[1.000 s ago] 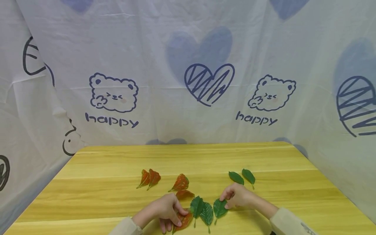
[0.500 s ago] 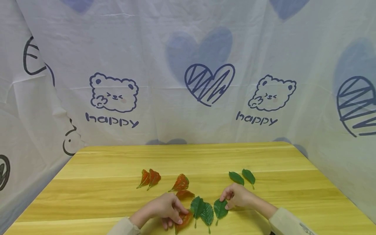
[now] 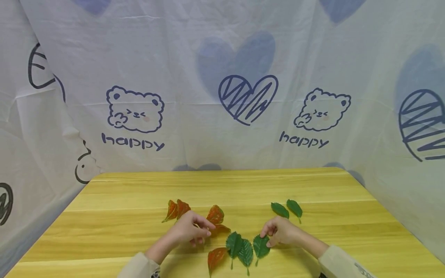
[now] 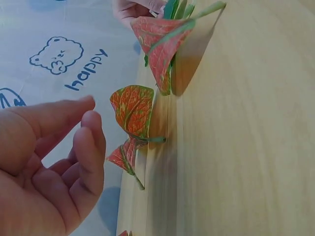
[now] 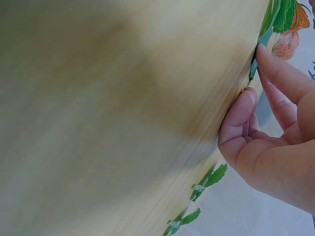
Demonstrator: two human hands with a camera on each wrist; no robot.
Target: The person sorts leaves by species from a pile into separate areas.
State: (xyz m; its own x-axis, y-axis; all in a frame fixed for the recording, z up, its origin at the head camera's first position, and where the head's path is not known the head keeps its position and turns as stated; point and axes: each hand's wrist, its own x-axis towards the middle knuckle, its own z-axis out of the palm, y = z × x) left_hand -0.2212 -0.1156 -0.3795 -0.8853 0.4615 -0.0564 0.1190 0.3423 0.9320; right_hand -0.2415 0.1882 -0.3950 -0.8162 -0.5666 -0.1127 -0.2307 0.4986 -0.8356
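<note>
On the worktop point(image 3: 139, 249), 3 green leaves point(image 3: 245, 251) & 1 red leaf point(image 3: 217, 257) lie grouped in front, prob. placed bar the rightmost green point(image 3: 261, 248), edge-pinched by R fingers point(image 3: 267, 227), while 4 rear reds point(image 3: 216, 213) & 2 rear greens point(image 3: 279, 210) prob. remain; L fingers point(image 3: 203, 221), narrowly parted & empty, hover nr. the foremost rear red point(image 3: 221, 229).

Cream sleeves point(image 3: 337, 264), grey marking point(image 3: 363, 270) on the right.

On the table point(image 3: 87, 231), a trio of leaves point(image 3: 245, 253) is flanked on its left by a single leaf point(image 3: 216, 258), contact being hard to judge. Behind the trio, one pair point(image 3: 280, 210) is set to the right, a second pair point(image 3: 215, 215) to the left, and a third pair point(image 3: 182, 208) farther left.
</note>
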